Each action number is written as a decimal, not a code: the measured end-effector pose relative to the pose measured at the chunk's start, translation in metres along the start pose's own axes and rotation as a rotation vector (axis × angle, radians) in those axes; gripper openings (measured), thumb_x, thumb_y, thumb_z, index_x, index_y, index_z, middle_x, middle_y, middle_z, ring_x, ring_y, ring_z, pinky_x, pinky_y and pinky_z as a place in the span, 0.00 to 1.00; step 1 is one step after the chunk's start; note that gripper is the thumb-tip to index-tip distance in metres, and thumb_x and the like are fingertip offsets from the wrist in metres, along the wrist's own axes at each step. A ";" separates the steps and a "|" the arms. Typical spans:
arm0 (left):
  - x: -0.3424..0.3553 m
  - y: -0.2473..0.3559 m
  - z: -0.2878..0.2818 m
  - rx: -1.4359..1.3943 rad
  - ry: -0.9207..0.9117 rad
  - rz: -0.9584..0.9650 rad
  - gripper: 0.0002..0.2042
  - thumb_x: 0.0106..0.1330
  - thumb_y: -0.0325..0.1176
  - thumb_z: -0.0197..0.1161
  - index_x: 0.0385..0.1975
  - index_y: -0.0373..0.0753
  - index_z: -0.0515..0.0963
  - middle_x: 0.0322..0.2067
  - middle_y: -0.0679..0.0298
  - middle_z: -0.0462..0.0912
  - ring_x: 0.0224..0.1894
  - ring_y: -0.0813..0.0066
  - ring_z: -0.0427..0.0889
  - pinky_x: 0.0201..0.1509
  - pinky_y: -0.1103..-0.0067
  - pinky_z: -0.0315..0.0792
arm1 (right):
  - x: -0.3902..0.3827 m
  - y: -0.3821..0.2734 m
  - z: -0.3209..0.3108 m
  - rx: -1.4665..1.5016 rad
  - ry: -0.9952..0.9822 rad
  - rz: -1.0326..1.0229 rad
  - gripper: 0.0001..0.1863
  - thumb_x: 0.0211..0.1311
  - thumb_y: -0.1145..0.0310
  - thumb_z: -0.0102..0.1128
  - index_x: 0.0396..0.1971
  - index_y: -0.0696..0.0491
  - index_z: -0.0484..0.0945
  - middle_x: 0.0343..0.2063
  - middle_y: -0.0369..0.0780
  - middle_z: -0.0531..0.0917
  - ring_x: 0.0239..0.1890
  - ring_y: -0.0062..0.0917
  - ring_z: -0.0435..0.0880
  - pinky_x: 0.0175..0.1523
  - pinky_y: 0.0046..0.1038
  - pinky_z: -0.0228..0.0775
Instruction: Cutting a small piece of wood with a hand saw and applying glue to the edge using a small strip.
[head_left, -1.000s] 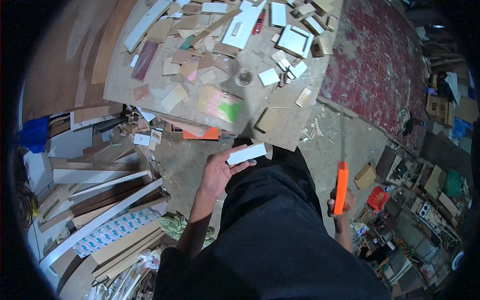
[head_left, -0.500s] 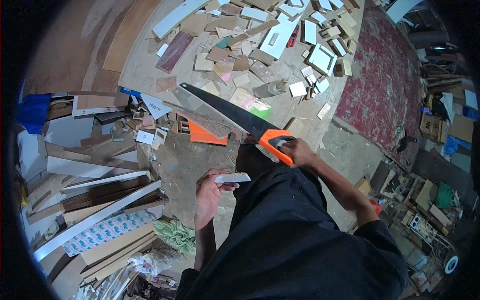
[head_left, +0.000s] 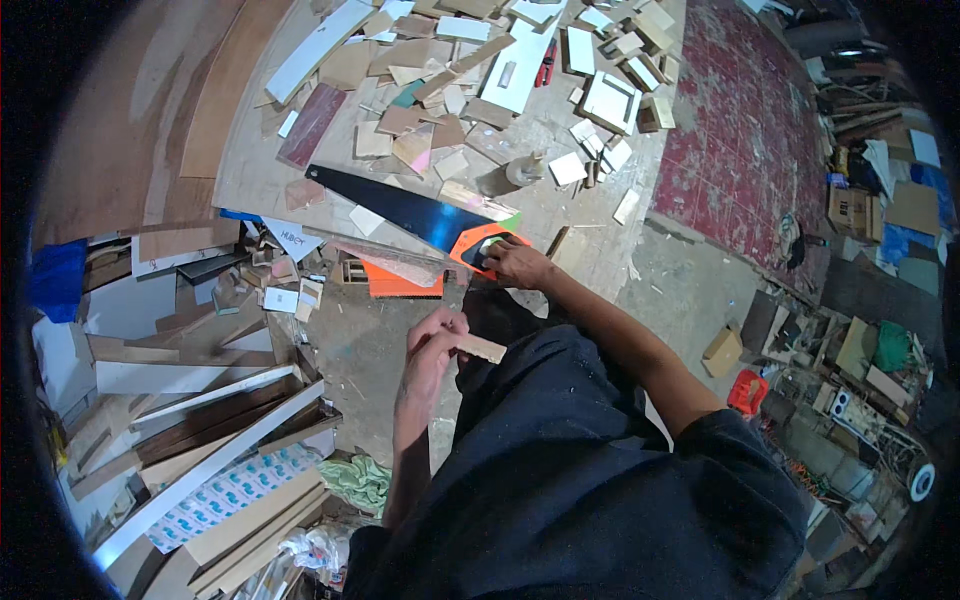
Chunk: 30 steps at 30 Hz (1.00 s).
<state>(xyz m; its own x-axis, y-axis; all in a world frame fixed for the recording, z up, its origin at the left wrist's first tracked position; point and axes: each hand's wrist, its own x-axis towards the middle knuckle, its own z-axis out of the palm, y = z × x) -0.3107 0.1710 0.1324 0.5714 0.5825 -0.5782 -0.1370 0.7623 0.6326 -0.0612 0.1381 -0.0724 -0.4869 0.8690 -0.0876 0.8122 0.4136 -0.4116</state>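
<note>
A handsaw (head_left: 390,208) with a dark blade and an orange handle lies flat, or nearly so, over the near part of the worktable (head_left: 600,235), its tip toward the left. My right hand (head_left: 520,265) has its fingers around the saw's handle. Closer to my body, my left hand (head_left: 430,345) grips a small wood offcut (head_left: 481,348), with a pale brown face and a ragged edge showing. That offcut is held above the floor, apart from the saw.
Many wood offcuts (head_left: 510,75) cover the table's far side, with a red-and-black tool (head_left: 546,63) and a clear bottle (head_left: 524,170) among them. An orange box (head_left: 400,280) sits below the table edge. Boards (head_left: 210,460) are piled at left; clutter (head_left: 850,400) lines the right.
My right hand has moved left and lowered the saw onto or close to the tabletop. My left hand has turned the offcut, so a brown face shows instead of a white one.
</note>
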 end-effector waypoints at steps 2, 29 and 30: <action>0.027 -0.008 0.003 0.174 -0.086 -0.033 0.08 0.53 0.26 0.49 0.33 0.36 0.71 0.32 0.65 0.70 0.33 0.77 0.70 0.37 0.80 0.65 | -0.012 -0.004 -0.015 0.070 0.166 -0.034 0.17 0.55 0.64 0.58 0.45 0.53 0.76 0.41 0.41 0.79 0.43 0.33 0.80 0.49 0.34 0.71; 0.155 -0.203 0.166 0.818 -0.169 -0.381 0.07 0.58 0.30 0.65 0.33 0.35 0.80 0.26 0.66 0.82 0.29 0.82 0.78 0.36 0.82 0.72 | -0.272 0.013 -0.034 1.716 0.645 0.842 0.14 0.55 0.73 0.65 0.42 0.58 0.77 0.23 0.34 0.79 0.24 0.16 0.79 0.29 0.19 0.74; 0.155 -0.209 0.163 0.826 -0.157 -0.390 0.07 0.58 0.30 0.65 0.33 0.35 0.80 0.26 0.66 0.82 0.29 0.82 0.78 0.36 0.82 0.72 | -0.273 0.014 -0.035 1.641 0.600 0.856 0.14 0.54 0.73 0.65 0.42 0.58 0.77 0.23 0.34 0.80 0.24 0.16 0.80 0.29 0.19 0.74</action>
<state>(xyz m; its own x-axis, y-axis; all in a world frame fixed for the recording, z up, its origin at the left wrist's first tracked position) -0.0616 0.0563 -0.0051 0.5673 0.2361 -0.7890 0.6736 0.4182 0.6094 0.0943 -0.0840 -0.0222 0.2554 0.7829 -0.5673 -0.4777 -0.4079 -0.7781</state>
